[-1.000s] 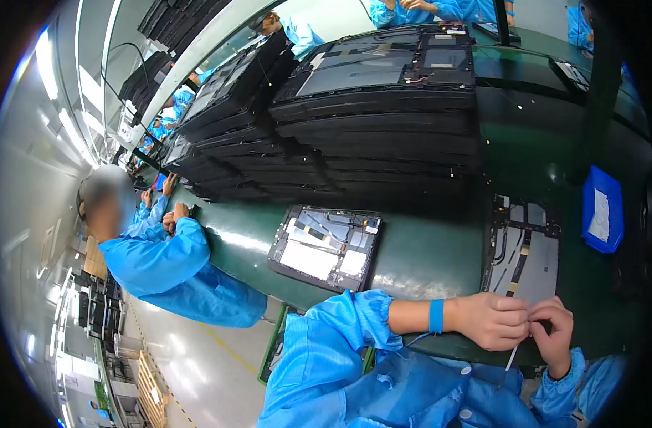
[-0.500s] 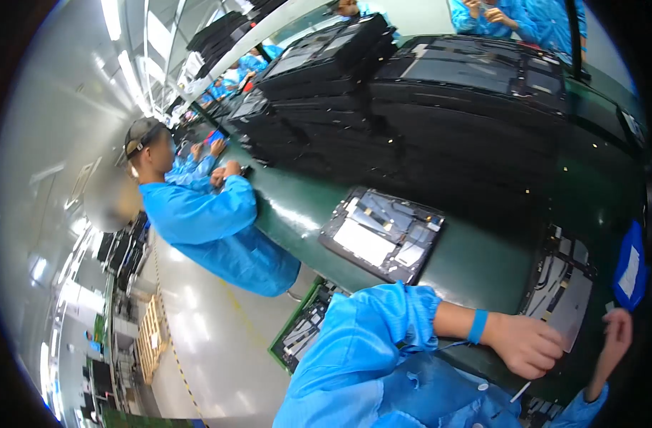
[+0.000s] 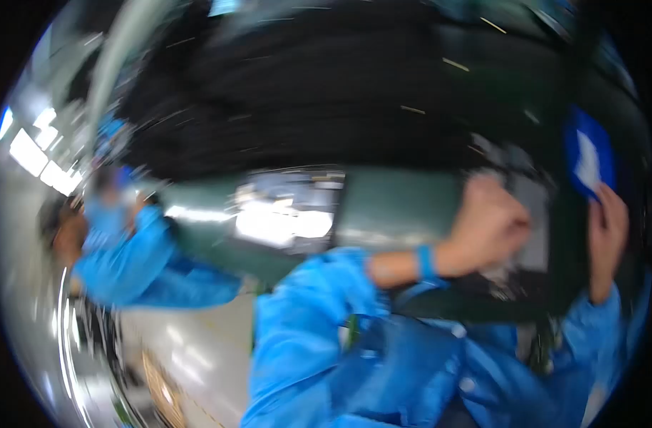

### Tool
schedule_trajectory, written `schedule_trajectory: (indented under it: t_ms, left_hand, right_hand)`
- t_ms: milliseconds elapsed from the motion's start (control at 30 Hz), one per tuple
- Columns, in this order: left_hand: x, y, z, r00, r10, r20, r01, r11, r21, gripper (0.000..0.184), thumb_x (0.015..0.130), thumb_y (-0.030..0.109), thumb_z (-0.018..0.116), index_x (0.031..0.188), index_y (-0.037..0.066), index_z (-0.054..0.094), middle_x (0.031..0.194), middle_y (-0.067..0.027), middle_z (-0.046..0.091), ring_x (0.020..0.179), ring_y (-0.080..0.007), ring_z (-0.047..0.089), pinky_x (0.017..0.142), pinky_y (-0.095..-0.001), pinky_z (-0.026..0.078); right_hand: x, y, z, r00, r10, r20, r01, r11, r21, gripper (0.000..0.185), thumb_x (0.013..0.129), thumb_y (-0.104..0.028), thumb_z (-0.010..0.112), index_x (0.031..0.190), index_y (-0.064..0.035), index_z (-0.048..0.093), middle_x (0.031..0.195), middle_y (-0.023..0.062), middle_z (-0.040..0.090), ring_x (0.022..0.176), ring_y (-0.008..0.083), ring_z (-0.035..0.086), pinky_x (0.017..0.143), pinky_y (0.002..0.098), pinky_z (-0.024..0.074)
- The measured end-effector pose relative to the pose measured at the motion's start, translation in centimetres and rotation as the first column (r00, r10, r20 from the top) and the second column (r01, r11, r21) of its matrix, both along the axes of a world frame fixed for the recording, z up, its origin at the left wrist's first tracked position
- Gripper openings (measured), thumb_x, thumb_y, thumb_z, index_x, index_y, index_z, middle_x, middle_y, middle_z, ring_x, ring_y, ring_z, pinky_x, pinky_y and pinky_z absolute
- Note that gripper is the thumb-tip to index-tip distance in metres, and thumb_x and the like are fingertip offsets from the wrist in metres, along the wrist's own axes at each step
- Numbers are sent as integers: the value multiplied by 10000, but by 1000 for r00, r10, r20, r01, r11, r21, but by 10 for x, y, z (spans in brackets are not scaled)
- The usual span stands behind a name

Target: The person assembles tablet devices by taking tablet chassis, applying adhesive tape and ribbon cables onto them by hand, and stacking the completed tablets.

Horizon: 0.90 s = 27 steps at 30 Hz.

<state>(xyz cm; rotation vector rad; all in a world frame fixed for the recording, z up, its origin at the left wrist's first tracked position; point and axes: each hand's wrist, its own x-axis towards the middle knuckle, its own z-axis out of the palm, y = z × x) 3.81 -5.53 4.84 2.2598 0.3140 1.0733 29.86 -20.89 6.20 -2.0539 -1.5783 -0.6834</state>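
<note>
Blue bin [image 3: 607, 158], right hand [image 3: 609, 232] now at edge

Heavy blur; clock read from frame centre. Dark stack [image 3: 290, 107] at 12, details smeared. Second panel unit [image 3: 286, 217] just off centre toward 9, flat on green tabletop [image 3: 404, 189], white patch glaring. Co-worker in blue smock [image 3: 130, 267] between 8 and 9, beside table. Pale rail [image 3: 115, 64] at 10. Ceiling lights [image 3: 28, 151] between 9 and 10. Shiny floor [image 3: 197, 342] and wooden pallet [image 3: 157, 385], both 7 to 8.
</note>
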Motion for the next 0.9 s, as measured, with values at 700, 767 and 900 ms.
schedule_trajectory:
  t_ms: [700,767,900]
  left_hand:
    - [8,-5,7,960,-3,-279,21,998,62,103,726,133,773,747,89,682,637,-9,539,721,-203,531,959,-413,359]
    - [9,-7,7,957,11,-289,13,997,82,105,725,135,772,738,90,678,647,-12,552,729,-206,533,960,-415,359]
    - [10,-8,8,949,30,-315,10,992,125,109,728,136,770,732,88,672,660,-14,567,738,-209,534,966,-414,358]
  right_hand:
    - [-143,-32,-7,884,274,-378,-303,953,-20,228,643,-132,756,866,-174,736,950,-57,652,860,181,549,751,332,408]
    - [-145,-32,-8,887,266,-378,-297,954,-27,228,641,-135,753,864,-174,731,946,-55,648,859,182,552,747,333,407]
    - [-147,-32,-11,897,254,-362,-279,960,-17,230,636,-134,748,862,-173,721,940,-50,642,858,180,558,737,333,405]
